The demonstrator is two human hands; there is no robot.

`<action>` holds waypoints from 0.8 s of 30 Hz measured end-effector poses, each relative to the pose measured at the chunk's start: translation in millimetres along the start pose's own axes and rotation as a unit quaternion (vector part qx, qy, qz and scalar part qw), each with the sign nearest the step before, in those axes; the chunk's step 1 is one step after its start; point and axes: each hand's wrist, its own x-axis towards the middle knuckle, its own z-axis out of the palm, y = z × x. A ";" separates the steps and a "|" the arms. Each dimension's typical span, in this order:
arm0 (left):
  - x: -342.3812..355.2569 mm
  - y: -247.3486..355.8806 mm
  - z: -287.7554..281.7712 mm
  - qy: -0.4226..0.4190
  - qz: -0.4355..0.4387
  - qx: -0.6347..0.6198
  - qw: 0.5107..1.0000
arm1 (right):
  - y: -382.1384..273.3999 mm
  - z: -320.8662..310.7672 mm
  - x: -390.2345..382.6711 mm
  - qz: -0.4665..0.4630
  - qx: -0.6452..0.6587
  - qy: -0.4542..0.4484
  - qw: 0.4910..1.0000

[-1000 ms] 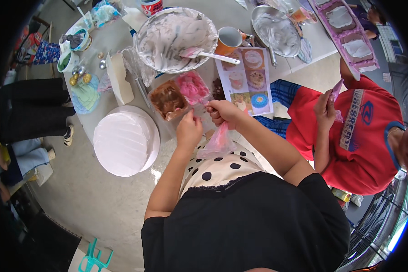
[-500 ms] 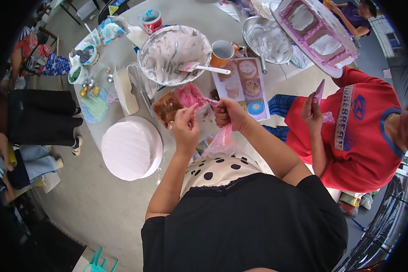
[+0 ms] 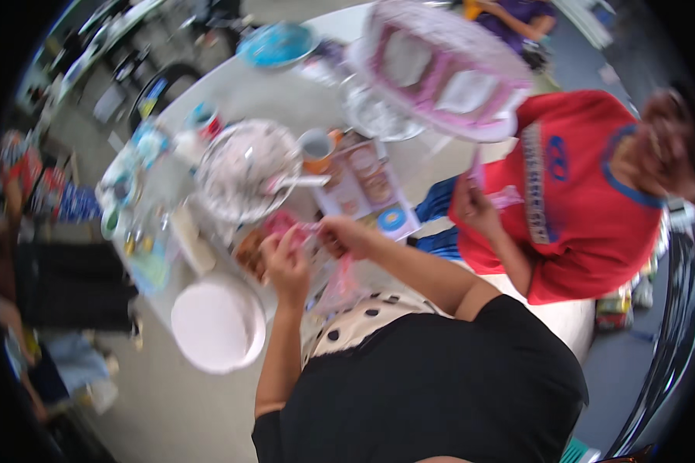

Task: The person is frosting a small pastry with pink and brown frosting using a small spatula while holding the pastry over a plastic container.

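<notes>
My right hand (image 3: 340,235) is closed round a pink piping bag (image 3: 336,285), whose loose end hangs below it. My left hand (image 3: 286,258) is raised beside the bag's narrow end, fingers bunched; motion blur hides what they grip. Just behind them are a container of brown frosting (image 3: 249,247) and one of pink frosting (image 3: 274,220). A round white-frosted cake (image 3: 212,324) stands left of my hands. A large bowl of pale frosting (image 3: 235,158) with a white-handled spatula (image 3: 305,181) lies beyond, beside a sheet of cake pictures (image 3: 363,193).
A co-worker in red (image 3: 564,208) on the right holds a pink bag (image 3: 475,166), near a pink-edged board (image 3: 448,69). A mug (image 3: 316,150), metal bowl (image 3: 382,112) and blue bowl (image 3: 278,42) crowd the table (image 3: 147,301). Other people appear left and at the back.
The view has shifted and blurred, showing more of the table's far side, including a blue bowl. My hands stay by the piping bag, my left hand closer to its narrow end.
</notes>
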 end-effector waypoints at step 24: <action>-10.3 -14.1 -8.4 -0.067 -0.076 -0.047 0.994 | 3.2 11.0 4.8 -0.052 -0.039 0.011 0.998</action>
